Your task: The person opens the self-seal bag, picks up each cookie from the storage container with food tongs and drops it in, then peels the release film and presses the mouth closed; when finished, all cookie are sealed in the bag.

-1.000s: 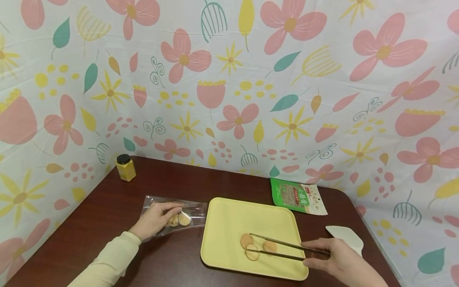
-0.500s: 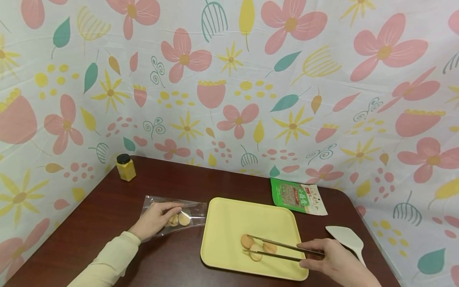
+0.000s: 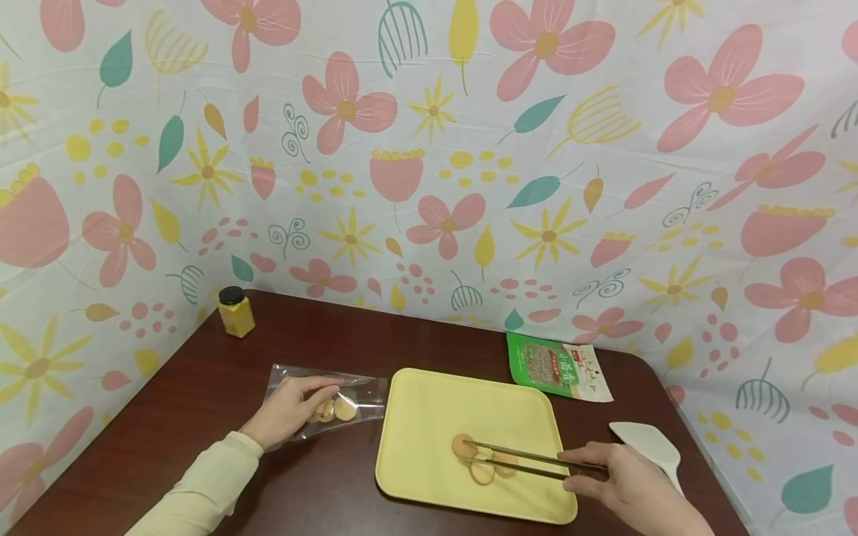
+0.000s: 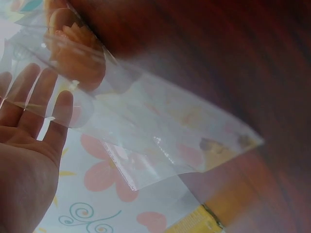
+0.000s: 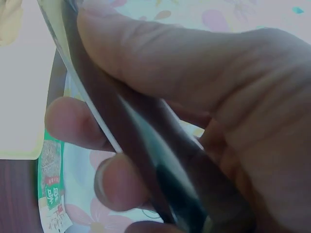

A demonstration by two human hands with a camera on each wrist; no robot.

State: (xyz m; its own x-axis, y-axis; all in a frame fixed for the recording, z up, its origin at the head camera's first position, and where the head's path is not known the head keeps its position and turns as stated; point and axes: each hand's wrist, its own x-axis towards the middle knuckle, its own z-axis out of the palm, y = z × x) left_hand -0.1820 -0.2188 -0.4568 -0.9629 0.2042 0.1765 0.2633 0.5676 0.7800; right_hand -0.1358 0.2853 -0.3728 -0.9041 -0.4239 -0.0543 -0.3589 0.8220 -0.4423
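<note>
My left hand (image 3: 291, 409) pinches the upper film of a clear plastic bag (image 3: 369, 402) at the left of the tray. Several round biscuits (image 3: 345, 408) lie in that bag; in the left wrist view, biscuits (image 4: 80, 58) show through the film beside my spread fingers. With my right hand (image 3: 623, 476) I grip metal tongs (image 3: 523, 466), their arms apart and the tips over a small group of round biscuits (image 3: 464, 447) on a yellow tray (image 3: 436, 402). Whether the tips touch a biscuit I cannot tell. The right wrist view shows my thumb and fingers round the tongs (image 5: 136, 131).
A yellow jar (image 3: 237, 316) with a black lid stands at the back left of the dark wooden table (image 3: 322, 320). Behind the tray lies a green and white packet (image 3: 556, 366). A white spatula (image 3: 650, 447) lies near my right hand. Floral cloth (image 3: 429, 186) surrounds the back.
The tong tips first shift left, then slightly back right over the biscuits. The front biscuit has slid a little right on the tray. My left hand and the bag keep still.
</note>
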